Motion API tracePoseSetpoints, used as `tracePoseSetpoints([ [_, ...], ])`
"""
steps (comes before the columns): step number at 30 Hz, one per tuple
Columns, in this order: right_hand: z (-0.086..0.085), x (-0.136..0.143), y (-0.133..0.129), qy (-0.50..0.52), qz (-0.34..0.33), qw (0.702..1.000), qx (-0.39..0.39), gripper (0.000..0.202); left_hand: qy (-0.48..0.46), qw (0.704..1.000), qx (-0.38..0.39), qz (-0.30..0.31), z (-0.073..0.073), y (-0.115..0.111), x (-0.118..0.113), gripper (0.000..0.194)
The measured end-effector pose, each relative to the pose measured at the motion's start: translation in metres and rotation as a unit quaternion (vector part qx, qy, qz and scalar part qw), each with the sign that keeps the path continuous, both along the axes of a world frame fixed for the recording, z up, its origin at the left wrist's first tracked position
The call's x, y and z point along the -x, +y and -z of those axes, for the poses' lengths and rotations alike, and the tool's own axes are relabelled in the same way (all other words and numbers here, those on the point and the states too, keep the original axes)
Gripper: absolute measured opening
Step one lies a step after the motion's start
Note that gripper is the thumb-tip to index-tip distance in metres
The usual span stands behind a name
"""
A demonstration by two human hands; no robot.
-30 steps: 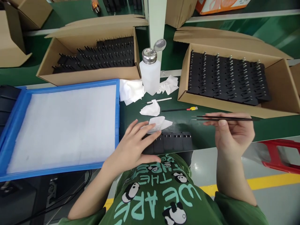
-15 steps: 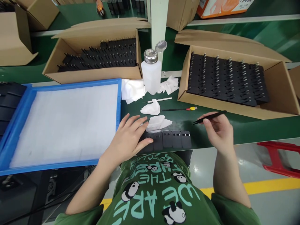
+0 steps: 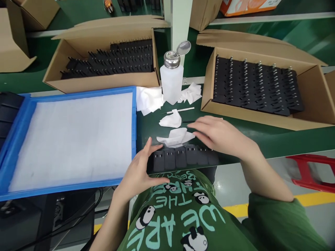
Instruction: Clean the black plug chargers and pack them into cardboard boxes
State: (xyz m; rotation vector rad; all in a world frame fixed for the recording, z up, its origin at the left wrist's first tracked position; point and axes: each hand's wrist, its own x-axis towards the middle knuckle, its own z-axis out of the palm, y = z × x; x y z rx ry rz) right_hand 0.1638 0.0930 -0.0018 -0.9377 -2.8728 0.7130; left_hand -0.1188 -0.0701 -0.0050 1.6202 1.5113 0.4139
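Note:
A row of several black plastic pieces (image 3: 180, 158) lies along the bench's front edge. At the row's left end is my left hand (image 3: 140, 169), thumb and fingers spread, with nothing held. My right hand (image 3: 218, 136) reaches in from the right over the right end of the row, its fingers apart beside a crumpled white cloth (image 3: 176, 136); no tweezers show in it. Behind lie another crumpled cloth (image 3: 171, 119) and a thin white stick tool (image 3: 183, 109). A black rod is partly hidden by my right hand.
A blue-rimmed tray (image 3: 134, 122) with a white lining lies at left. Two cardboard boxes (image 3: 104, 83) (image 3: 251, 116) of black parts with metal pins stand behind. A white bottle (image 3: 172, 82) with its metal lid raised stands between them, beside more cloths.
My right hand has moved left to the cloth, and the black tweezers no longer show in it. My left hand has drawn back left off the black pieces, its thumb lower.

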Motion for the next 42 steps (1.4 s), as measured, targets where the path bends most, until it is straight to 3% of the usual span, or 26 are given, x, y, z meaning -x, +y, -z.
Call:
tracePoseSetpoints([
  [3,0.003,0.037,0.016,0.016,-0.139,0.982,0.129,0.026,0.004,1.000,0.005,-0.002,0.002,0.001,0.000,0.116],
  [7,0.020,0.065,0.027,-0.036,-0.199,0.957,0.209,0.014,0.039,0.999,0.003,0.013,0.006,0.006,-0.002,0.114],
  [11,0.020,0.059,0.035,0.009,-0.171,0.963,0.208,0.018,0.073,0.995,-0.049,0.041,0.010,0.005,-0.001,0.103],
  [15,0.005,0.053,0.043,0.145,-0.070,0.959,0.231,0.013,0.071,0.971,-0.226,0.030,-0.011,0.004,-0.005,0.069],
  [17,0.003,0.062,0.042,0.178,-0.074,0.937,0.290,0.017,0.053,0.954,-0.283,0.087,-0.027,0.008,-0.015,0.050],
  [19,0.006,0.078,0.036,0.202,-0.120,0.897,0.375,0.025,0.032,0.931,-0.291,0.218,-0.036,0.016,-0.031,0.033],
  [21,0.013,0.093,0.029,0.193,-0.185,0.853,0.448,0.034,0.026,0.890,-0.306,0.336,-0.032,0.024,-0.050,0.032],
  [23,0.021,0.101,0.025,0.166,-0.236,0.820,0.494,0.041,0.045,0.875,-0.306,0.373,-0.018,0.031,-0.067,0.037],
  [26,0.030,0.095,0.026,0.143,-0.255,0.797,0.529,0.044,0.091,0.879,-0.292,0.366,0.005,0.033,-0.078,0.044],
  [28,0.034,0.084,0.030,0.143,-0.256,0.786,0.544,0.039,0.114,0.869,-0.293,0.381,0.011,0.032,-0.078,0.047],
  [37,0.039,0.037,0.044,0.153,-0.268,0.819,0.484,0.037,0.150,0.849,-0.298,0.408,0.003,0.032,-0.075,0.049],
  [42,0.037,0.010,0.049,0.149,-0.238,0.823,0.494,0.032,0.143,0.863,-0.299,0.382,0.006,0.030,-0.076,0.047],
])
